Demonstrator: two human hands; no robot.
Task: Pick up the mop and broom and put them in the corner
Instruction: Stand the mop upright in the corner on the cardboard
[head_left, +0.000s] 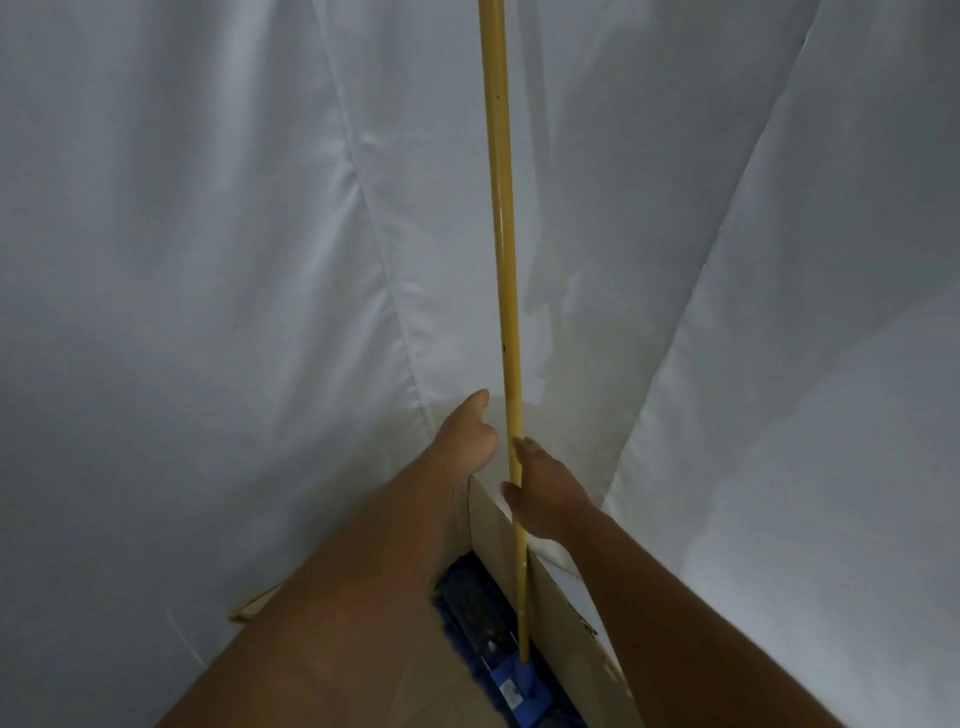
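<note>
My right hand (545, 493) holds the mop (506, 312) by its yellow handle, low in the frame and a little right of centre. My thumb lies along the near side of the pole and a fingertip shows curling round it lower down; the other fingers are behind the pole, so I cannot tell how they sit. My left hand (467, 431) is just left of the handle, apart from it, with the fingers loosely curled and one finger stretched out toward the white cloth; it grips nothing.

The mop stands nearly upright. Its long axis runs from the top edge of the frame, just right of centre, straight down to the bottom centre, leaning only slightly to the right as it descends. The head end points down: the pole meets a blue bracket and the dark blue mop head (488, 629) at the bottom of the frame, lying flat and running diagonally from my left forearm toward the lower right.

The mop head lies beside a cardboard flap (493, 530) standing on edge. White sheeting (208, 260) hangs on both sides and meets in a fold behind the handle, at the centre of the frame.
</note>
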